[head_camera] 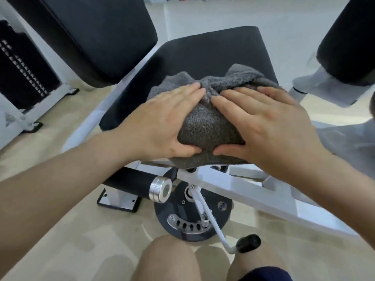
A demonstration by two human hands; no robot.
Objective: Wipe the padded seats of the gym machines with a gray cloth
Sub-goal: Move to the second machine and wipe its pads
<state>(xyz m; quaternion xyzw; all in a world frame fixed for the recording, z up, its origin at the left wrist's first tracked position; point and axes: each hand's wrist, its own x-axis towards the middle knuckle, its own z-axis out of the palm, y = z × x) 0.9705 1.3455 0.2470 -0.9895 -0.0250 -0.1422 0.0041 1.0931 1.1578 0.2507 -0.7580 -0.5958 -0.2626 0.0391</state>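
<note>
A black padded seat (213, 51) of a white-framed gym machine fills the middle of the view. A gray fluffy cloth (209, 126) lies bunched over the seat's near edge and hangs slightly past it. My left hand (162, 120) presses flat on the cloth's left side, thumb tucked under its front fold. My right hand (267, 122) presses on the cloth's right side, thumb also at the front fold. Both hands hold the cloth against the seat. The near part of the seat is hidden under cloth and hands.
A black back pad (97, 35) tilts up at the upper left, beside a weight stack (22, 72). Another black roller pad (349, 41) stands at the upper right. Below the seat are a chrome-capped black handle (146, 186), a round adjustment disc (192, 211), a white lever (239, 243) and my knees (168, 260).
</note>
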